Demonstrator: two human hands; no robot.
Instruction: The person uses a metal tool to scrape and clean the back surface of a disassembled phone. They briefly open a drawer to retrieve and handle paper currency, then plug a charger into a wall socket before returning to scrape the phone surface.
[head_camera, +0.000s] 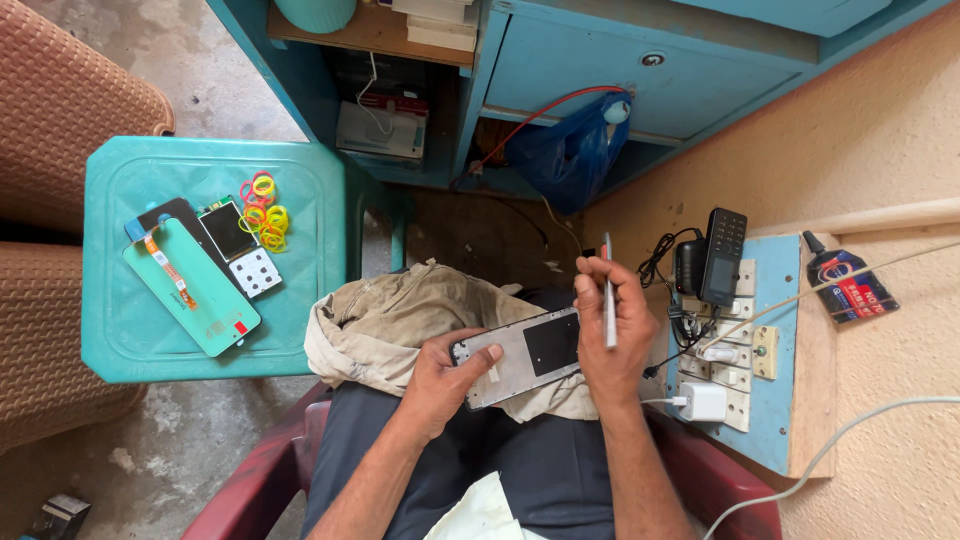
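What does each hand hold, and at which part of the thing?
The left hand grips the grey, flat phone frame at its left end. The right hand supports its right end and holds a thin silver tool near its middle.

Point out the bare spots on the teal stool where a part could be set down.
The teal stool is bare along its left edge and its near-right corner, beside the green back cover. The far middle is crowded: dark phone part, small screen, white keypad, rubber bands. The socket board is cluttered with chargers.
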